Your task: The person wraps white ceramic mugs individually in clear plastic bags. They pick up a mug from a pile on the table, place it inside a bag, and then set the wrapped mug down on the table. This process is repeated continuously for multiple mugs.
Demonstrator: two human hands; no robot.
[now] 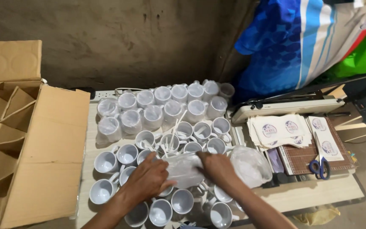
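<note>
Head view: left hand (148, 178) and right hand (217, 167) pinch clear bag (185, 169) around mug between them, wrapping under way. Bare mugs (128, 154) surround grip; bagged mugs (162, 95) beyond; cardboard box (47, 161) left.

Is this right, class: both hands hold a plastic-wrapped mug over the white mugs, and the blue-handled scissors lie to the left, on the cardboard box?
One detail is wrong. In the head view the scissors lie to the right, on the brown cutting mat, not on the cardboard box. The left hand and right hand do hold the wrapped mug.
</note>
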